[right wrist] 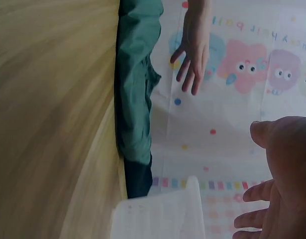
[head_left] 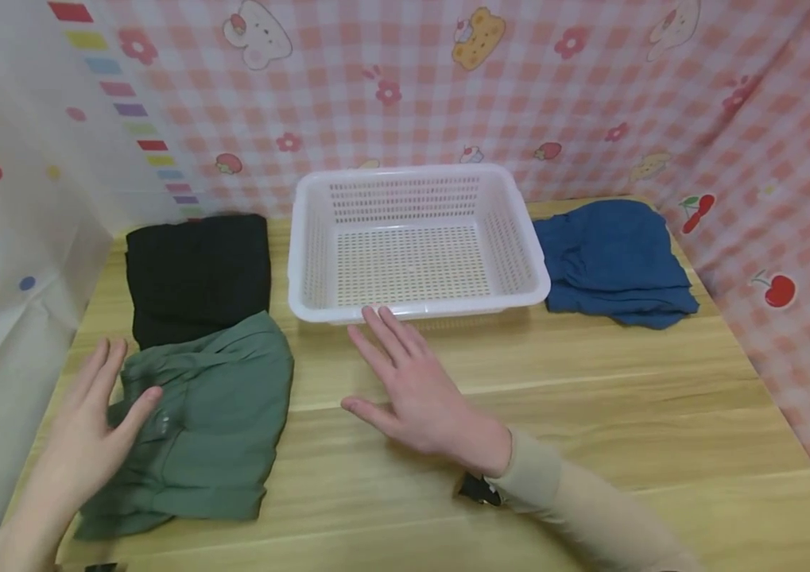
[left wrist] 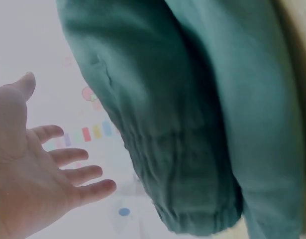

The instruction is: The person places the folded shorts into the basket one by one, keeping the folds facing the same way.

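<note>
A green folded garment (head_left: 222,421) with a gathered band (left wrist: 177,169) lies at the left front of the table. Over its left edge is my left hand (head_left: 90,429), fingers spread and holding nothing; the left wrist view shows its palm apart from the cloth. My right hand (head_left: 422,397) hovers above the table just in front of a white plastic basket (head_left: 419,310), fingers extended and nothing held. In the head view its fingertips overlap the basket's front rim; whether they touch it I cannot tell. The basket has nothing inside.
A black folded garment (head_left: 197,274) lies left of the basket, its front edge overlapped by the green one. On the basket's right is a blue folded garment (head_left: 612,262). Patterned curtains (head_left: 390,95) border the wooden table (head_left: 591,477) at the back and both sides.
</note>
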Available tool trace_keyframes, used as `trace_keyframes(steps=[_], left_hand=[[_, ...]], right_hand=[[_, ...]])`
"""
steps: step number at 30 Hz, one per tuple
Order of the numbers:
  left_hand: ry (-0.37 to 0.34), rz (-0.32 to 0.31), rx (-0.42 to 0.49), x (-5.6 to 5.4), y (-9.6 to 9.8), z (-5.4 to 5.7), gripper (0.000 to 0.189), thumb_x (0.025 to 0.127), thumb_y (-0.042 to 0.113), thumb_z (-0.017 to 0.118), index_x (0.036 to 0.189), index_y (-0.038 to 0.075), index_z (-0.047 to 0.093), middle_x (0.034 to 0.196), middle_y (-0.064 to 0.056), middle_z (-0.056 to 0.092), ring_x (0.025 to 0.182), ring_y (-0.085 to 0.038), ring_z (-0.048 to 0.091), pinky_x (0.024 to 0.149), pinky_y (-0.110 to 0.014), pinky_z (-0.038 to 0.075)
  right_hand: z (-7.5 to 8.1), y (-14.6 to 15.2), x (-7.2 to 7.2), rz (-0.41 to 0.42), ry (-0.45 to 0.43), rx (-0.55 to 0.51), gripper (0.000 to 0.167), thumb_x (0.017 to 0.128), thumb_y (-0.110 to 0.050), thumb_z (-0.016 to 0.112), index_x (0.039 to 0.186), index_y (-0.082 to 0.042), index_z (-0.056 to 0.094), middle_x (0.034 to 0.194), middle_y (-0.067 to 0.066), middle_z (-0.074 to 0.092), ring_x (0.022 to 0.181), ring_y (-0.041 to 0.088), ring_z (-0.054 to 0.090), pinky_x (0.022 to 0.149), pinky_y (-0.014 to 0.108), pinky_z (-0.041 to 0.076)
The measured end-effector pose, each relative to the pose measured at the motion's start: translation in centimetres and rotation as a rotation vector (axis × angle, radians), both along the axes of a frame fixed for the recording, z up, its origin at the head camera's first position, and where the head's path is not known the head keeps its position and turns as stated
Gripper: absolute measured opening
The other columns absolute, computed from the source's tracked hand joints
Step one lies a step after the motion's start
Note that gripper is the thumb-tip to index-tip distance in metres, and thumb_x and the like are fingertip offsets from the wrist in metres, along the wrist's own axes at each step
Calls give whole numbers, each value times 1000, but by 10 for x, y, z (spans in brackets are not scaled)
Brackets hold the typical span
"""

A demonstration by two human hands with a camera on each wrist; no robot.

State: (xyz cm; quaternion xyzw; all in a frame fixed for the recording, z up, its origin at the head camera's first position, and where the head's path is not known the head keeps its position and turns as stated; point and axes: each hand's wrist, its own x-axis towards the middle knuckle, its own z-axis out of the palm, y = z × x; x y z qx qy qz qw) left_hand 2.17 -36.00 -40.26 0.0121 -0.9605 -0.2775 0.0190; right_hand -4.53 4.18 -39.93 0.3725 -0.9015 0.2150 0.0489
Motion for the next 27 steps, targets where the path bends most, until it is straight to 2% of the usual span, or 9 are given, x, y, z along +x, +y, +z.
trace_keyframes(steps=[7, 15, 20, 25, 27], left_hand=[[-39, 13, -39, 3, -10, -8, 82, 110, 36, 55, 168, 3, 9, 172, -37, 4, 157, -62, 7, 123, -79, 9], [-123, 85, -105, 9, -23, -17, 90, 108, 44, 55, 167, -4, 5, 169, -42, 4, 152, -67, 11, 118, -83, 16], [-243, 145, -121, 8, -31, -18, 97, 108, 52, 50, 165, -6, -3, 164, -49, 3, 149, -70, 12, 113, -84, 21], [-413, 204, -170, 8, -35, -20, 105, 107, 61, 43, 161, -12, -10, 155, -54, 17, 134, -74, 30, 102, -81, 38], [-477, 208, -169, 7, -35, -21, 107, 107, 64, 40, 161, -12, -13, 156, -54, 16, 132, -75, 33, 100, -80, 41]], right_hand=[[-3, -29, 7, 63, -37, 47, 84, 103, -56, 58, 166, -8, 31, 177, 18, 20, 166, 36, 19, 134, 54, 26], [-12, -55, 7, 104, -48, 114, 82, 105, -60, 51, 167, -12, 28, 178, 13, 18, 167, 30, 16, 132, 51, 32], [-21, -69, 4, 100, -67, 155, 81, 106, -62, 48, 168, -14, 27, 177, 14, 21, 167, 30, 18, 131, 50, 35], [-27, -78, 2, 90, -115, 200, 82, 107, -62, 46, 168, -13, 25, 177, 14, 22, 166, 32, 22, 131, 50, 35], [-29, -82, 0, 81, -129, 212, 82, 107, -62, 46, 168, -12, 25, 177, 15, 22, 166, 32, 23, 131, 49, 35]])
